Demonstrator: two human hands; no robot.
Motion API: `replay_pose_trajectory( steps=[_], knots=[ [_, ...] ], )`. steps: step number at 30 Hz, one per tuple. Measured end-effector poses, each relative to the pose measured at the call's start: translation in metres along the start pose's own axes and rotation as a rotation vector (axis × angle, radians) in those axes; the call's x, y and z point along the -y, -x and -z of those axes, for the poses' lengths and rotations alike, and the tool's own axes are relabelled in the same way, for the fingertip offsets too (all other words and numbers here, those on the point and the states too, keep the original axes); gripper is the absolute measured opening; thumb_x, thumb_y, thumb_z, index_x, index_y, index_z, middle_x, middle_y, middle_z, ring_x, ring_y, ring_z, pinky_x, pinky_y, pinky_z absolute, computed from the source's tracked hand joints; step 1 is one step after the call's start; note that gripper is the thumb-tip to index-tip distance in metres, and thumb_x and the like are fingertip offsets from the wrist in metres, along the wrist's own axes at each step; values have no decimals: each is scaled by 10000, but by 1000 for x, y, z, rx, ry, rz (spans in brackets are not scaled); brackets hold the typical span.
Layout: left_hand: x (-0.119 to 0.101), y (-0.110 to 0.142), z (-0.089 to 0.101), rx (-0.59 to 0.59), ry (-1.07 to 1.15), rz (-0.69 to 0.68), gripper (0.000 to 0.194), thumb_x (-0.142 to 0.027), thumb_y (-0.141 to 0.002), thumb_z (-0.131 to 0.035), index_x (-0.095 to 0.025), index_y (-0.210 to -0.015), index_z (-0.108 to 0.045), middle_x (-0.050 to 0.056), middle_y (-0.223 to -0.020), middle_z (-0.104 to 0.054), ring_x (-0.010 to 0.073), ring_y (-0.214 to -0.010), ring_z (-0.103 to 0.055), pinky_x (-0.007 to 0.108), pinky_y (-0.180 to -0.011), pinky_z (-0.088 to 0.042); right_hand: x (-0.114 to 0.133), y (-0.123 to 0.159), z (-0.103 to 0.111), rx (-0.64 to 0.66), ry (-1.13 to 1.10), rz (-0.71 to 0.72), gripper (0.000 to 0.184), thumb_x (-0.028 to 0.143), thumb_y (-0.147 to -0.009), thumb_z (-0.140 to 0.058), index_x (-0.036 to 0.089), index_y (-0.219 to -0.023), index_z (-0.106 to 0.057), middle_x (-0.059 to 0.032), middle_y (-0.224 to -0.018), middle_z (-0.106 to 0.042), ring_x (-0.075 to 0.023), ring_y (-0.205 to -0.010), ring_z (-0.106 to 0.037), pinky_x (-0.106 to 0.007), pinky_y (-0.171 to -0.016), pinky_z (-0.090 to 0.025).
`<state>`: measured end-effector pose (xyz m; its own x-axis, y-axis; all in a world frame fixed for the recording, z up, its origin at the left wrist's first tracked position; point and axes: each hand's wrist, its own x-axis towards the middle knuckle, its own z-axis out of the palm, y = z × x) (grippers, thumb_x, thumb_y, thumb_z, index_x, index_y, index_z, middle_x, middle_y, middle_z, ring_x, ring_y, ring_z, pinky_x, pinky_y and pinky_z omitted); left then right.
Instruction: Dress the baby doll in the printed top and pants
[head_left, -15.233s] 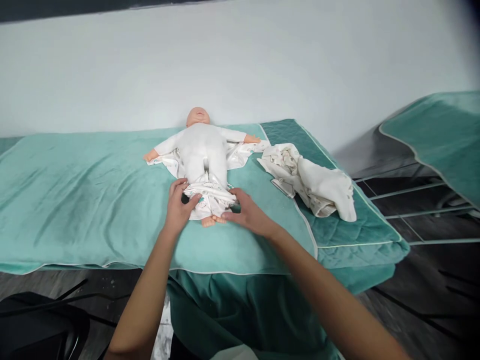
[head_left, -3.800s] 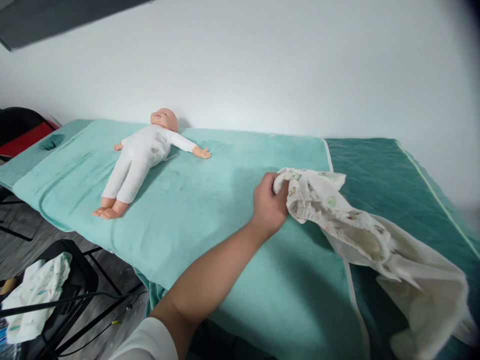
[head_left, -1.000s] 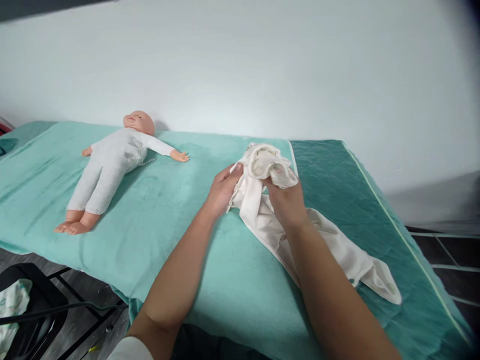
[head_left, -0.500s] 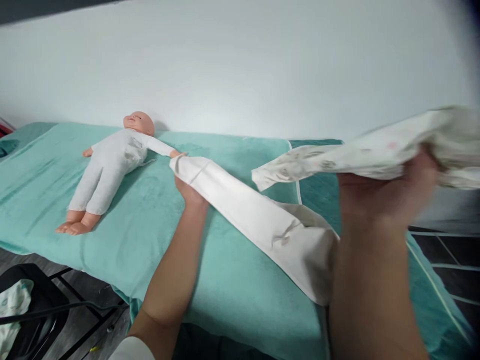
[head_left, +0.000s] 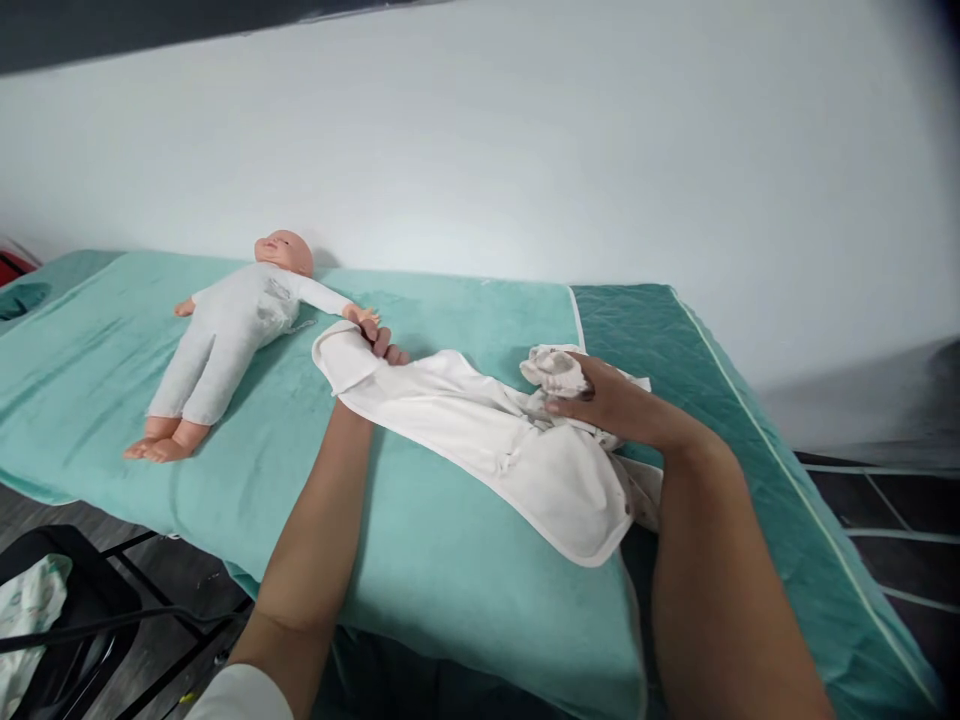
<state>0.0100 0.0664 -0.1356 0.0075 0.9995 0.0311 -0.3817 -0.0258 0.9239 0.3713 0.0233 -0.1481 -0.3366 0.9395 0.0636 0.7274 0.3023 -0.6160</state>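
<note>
A white baby garment (head_left: 450, 410) lies stretched across the bed, its plain side up and a patterned part bunched at the right. My left hand (head_left: 384, 345) grips its far-left end; the forearm passes beneath the cloth and the fingertips curl out on the far side. At the right, my right hand (head_left: 611, 395) is closed on the bunched patterned cloth, with some fingers hidden. Just beyond my left hand is the outstretched hand of a baby doll (head_left: 232, 310), lying on its back in a white suit.
A light green cover (head_left: 465, 600) spreads over the bed, with a darker quilted cover (head_left: 645, 330) at its right. Behind stands a white wall (head_left: 480, 150). A black chair (head_left: 97, 590) with a patterned cloth (head_left: 30, 610) is at the lower left.
My right hand has come down and left, bringing the raised patterned part of the garment onto the bed in a bunch. My left hand has shifted slightly left, its fingers now showing.
</note>
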Motion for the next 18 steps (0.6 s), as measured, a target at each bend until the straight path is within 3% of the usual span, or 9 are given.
replay_pose_trajectory(
  steps=[1,3,6,10,12,14,16,18],
  knots=[
    [0,2,0,42,-30,52,480,-662,-939,-506,-209,-884,-655,4,-668,-610,154,-573,-590,326,-586,-511,-1,2,-1,-10,6,-19,671,504,-771,-786,269,-1369,-589,-125,-1363,-623,-388,-1227,-577,-529,-1014,-483],
    [1,7,-1,138,-108,148,484,-700,-831,-627,-218,-782,-635,-1,-587,-574,165,-498,-553,320,-521,-441,-3,5,-2,-85,41,-69,702,492,-696,-852,253,-1316,-627,-142,-1286,-643,-411,-1182,-570,-557,-1003,-456],
    [4,17,-7,273,-349,171,390,-551,-723,-806,-190,-833,-707,67,-837,-710,210,-756,-661,324,-654,-490,-1,7,-3,-179,-23,-118,630,367,-661,-872,255,-1244,-663,-120,-1177,-660,-350,-1050,-607,-495,-941,-471],
    [10,24,-13,347,-713,-74,363,-453,-792,-769,-248,-1091,-746,77,-1244,-682,264,-1200,-582,377,-1025,-440,11,6,0,-279,-222,-194,385,237,-684,-792,240,-1062,-719,-63,-1001,-716,-257,-879,-620,-390,-825,-488],
    [11,24,-14,420,-879,-160,352,-436,-792,-773,-256,-1093,-745,79,-1344,-641,302,-1307,-512,434,-1145,-335,16,5,3,-430,-339,-268,341,233,-704,-751,229,-1043,-719,-51,-968,-732,-234,-836,-620,-368,-786,-494],
    [11,23,-13,489,-982,-153,249,-407,-776,-785,-237,-953,-744,79,-1372,-631,324,-1330,-488,466,-1181,-272,18,5,4,-661,-473,-308,390,231,-691,-738,212,-1080,-708,-56,-1005,-737,-219,-836,-631,-351,-775,-504],
    [11,24,-13,501,-988,-147,175,-370,-781,-767,-221,-835,-693,66,-1360,-641,308,-1306,-506,449,-1156,-302,17,8,4,-877,-544,-298,429,237,-686,-726,189,-1110,-694,-67,-1036,-734,-206,-840,-642,-339,-772,-510],
    [11,26,-13,454,-897,-112,171,-366,-813,-723,-216,-835,-646,54,-1225,-690,257,-1155,-587,389,-1030,-411,17,19,7,-1010,-465,-289,411,279,-696,-731,176,-1093,-694,-77,-1027,-733,-209,-841,-653,-344,-767,-509]
  ],
)
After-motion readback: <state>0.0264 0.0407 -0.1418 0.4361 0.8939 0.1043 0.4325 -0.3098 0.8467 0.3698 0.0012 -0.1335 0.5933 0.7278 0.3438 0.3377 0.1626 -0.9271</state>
